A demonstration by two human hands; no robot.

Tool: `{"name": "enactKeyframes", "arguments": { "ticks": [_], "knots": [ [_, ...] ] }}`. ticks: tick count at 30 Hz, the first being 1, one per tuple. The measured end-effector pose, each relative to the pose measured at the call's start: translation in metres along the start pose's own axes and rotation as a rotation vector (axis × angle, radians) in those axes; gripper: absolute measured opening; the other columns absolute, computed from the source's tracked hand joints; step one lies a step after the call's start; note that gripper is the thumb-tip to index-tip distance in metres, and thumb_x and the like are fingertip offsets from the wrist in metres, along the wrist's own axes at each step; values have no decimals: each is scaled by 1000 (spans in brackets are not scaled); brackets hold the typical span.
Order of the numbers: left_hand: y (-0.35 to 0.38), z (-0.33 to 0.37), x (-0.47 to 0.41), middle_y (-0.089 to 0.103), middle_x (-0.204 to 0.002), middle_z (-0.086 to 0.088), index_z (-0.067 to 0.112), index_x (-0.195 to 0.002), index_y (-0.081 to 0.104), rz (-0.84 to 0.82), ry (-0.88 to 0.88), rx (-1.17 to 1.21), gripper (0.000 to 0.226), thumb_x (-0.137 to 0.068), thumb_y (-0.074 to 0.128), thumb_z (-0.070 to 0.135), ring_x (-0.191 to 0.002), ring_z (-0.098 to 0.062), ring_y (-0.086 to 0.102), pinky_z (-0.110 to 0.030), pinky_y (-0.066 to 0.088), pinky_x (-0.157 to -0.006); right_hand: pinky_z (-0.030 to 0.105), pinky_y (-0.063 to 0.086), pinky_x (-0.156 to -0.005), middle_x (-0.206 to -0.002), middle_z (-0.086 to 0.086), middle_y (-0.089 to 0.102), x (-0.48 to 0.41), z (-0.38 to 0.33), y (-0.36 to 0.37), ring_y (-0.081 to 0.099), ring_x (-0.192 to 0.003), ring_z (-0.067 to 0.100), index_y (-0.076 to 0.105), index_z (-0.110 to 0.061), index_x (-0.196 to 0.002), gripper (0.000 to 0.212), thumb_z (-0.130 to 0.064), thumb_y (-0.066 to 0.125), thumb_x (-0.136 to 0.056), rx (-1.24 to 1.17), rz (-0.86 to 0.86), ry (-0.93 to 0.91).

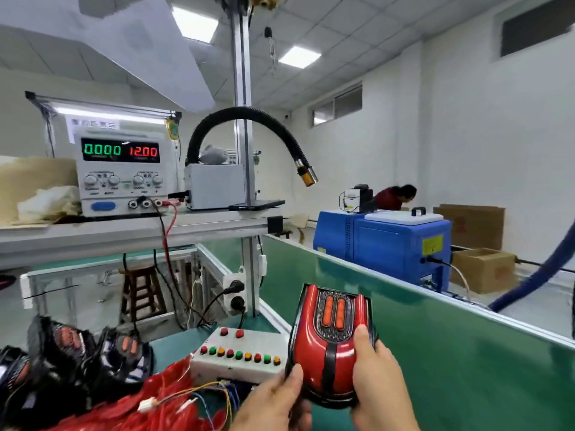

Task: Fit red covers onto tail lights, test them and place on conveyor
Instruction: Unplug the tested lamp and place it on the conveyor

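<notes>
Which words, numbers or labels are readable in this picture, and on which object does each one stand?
"0000", green display of the power supply; decimal point too faint to tell.
"1200", red display of the same supply.
Knob labels below them: too small to read.
Paper sign behind the supply: blurred.
Yellow label on the blue machine: blurred.
Red print on the cardboard boxes: blurred.

Button box point(238, 356) left of conveyor point(435, 353)
</notes>
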State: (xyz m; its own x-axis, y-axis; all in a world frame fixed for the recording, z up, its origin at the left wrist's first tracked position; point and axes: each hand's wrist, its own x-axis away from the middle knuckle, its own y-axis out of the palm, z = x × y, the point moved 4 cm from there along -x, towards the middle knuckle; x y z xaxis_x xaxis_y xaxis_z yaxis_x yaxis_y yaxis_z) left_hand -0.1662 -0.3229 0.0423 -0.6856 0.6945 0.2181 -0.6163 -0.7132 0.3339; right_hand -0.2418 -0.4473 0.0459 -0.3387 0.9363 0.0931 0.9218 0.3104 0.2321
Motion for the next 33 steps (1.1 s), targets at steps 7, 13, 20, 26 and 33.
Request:
{"name": "enactKeyframes", "arguments": {
  "ticks": [7, 13, 20, 26, 33],
  "knots": [
    [19, 14, -52, 57, -46, -8, -5, -87, 61, 85, -85, 128, 18, -89, 70, 10, -34, -13, 52, -20, 46, -32, 41, 51, -61, -90, 24, 71, -31, -18, 0, 65, -73, 33, 60, 8, -113, 30, -11, 40, -101, -270, -152, 322],
    [39, 38, -80, 63, -60, -10, -4, -89, 63, 85, -24, -9, 16, -90, 70, 10, -43, -13, 56, -21, 50, -39, 43, 47, -56, -77, 20, 68, -70, -34, 7, 61, -69, 33, 61, 2, -112, 27, -13, 40, -102, -246, -102, 328],
    [55, 31, -81, 63, -89, 9, 25, -92, 55, 315, 460, -773, 24, -84, 71, 41, -85, -14, 60, -27, 44, -72, 59, 51, -87, -111, 30, 66, -107, -21, 22, 65, -99, 44, 63, 6, -119, 43, -8, 34, -91, -174, -135, 373],
    [56, 31, -103, 62, -92, 5, 22, -93, 55, 345, 416, -721, 21, -90, 65, 40, -83, -16, 57, -28, 42, -69, 45, 55, -53, -84, 24, 68, -126, -14, 36, 65, -67, 35, 67, -1, -105, 37, -4, 37, -84, -134, -127, 415],
    [41, 42, -149, 64, -101, -13, 5, -97, 65, 53, 150, -190, 18, -101, 47, 3, -82, -17, 57, -22, 52, -67, 50, 54, -85, -72, 9, 71, -133, -38, 54, 66, -67, 28, 63, -10, -82, 27, -4, 42, -98, -330, -138, 119]
  ]
}}
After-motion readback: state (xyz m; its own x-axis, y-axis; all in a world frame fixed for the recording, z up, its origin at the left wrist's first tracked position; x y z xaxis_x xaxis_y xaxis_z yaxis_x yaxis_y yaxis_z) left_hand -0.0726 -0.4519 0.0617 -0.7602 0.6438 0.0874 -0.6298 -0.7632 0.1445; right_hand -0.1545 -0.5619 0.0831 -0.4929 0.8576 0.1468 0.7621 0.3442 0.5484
